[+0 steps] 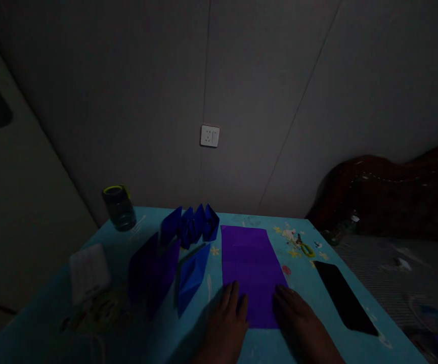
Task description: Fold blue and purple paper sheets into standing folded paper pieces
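Observation:
A purple sheet of paper [251,263] lies flat on the blue table, with faint creases across it. My left hand [228,318] rests on its near left edge, fingers stretched out. On the near right edge lies my right hand [298,316], its fingers extended over the paper. Neither hand grips anything. To the left stand folded paper pieces: a light blue one [192,275], a dark purple one [154,273] and a row of dark blue ones [192,225] behind them.
A dark phone-like slab [344,298] lies on the right, with yellow-handled scissors [305,247] beyond it. At the left are a lidded bottle [119,208] and a white box-like object [89,274]. A wall socket [209,136] is behind the table [257,349]; a bed stands right.

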Demonstrator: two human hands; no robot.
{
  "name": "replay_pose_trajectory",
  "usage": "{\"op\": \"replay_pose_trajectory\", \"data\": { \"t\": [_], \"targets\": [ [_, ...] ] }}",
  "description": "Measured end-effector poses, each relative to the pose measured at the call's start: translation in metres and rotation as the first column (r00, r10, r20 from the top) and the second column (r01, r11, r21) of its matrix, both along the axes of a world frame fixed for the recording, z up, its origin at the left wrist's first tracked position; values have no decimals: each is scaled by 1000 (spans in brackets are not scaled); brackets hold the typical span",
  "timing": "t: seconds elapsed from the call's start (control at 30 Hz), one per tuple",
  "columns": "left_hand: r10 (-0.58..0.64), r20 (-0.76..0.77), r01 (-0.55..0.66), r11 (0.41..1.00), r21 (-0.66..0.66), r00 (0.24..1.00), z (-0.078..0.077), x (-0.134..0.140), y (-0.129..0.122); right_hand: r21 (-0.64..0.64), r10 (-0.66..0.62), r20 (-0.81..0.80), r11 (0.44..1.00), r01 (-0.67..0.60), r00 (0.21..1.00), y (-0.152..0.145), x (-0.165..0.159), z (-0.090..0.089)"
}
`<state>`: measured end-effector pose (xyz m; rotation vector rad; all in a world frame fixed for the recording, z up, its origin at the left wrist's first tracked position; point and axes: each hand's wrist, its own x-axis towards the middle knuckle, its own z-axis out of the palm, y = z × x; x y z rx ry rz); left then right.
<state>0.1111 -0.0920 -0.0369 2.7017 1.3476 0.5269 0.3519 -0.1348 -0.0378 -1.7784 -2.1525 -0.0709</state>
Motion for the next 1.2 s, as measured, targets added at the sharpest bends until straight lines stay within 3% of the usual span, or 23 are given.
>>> {"op": "replay_pose_trajectory", "data": {
  "t": [0.13, 0.2, 0.3, 0.4, 0.5, 0.63, 0.77, 0.93, 1.07, 1.2],
  "targets": [
    [-143, 167, 122, 984, 130, 975, 17, -35, -10, -4, 130, -109, 991, -131, 986, 19, -28, 38],
    [-146, 323, 98, 982, 159, 935, 34, -60, -16, -81, 180, -218, 976, -202, 959, 35, -65, 63],
    [-153, 392, 93, 981, 168, 907, 57, -101, -17, -188, 192, -279, 950, -250, 941, 70, -128, 86],
    [29, 429, -131, 969, 210, 903, 65, -131, -7, -246, 183, -250, 938, -245, 951, 105, -176, 83],
    [213, 454, -307, 941, 144, 865, 57, -143, 7, -243, 112, -207, 956, -162, 972, 126, -199, 66],
    [265, 474, -305, 952, 7, 839, 47, -138, 19, -211, 115, -283, 961, -178, 952, 134, -205, 46],
    [240, 536, -227, 970, -90, 809, 51, -135, 17, -108, 145, -488, 968, -225, 861, 127, -201, 43],
    [277, 590, -199, 960, -195, 759, 64, -134, 10, -34, 165, -632, 970, -240, 757, 100, -191, 67],
    [284, 639, -112, 948, -298, 715, 70, -126, 9, 7, 180, -624, 974, -225, 760, 78, -185, 92],
    [395, 624, -123, 893, -432, 675, 75, -120, 13, 70, 213, -612, 974, -216, 762, 65, -181, 104]
  ]
}}
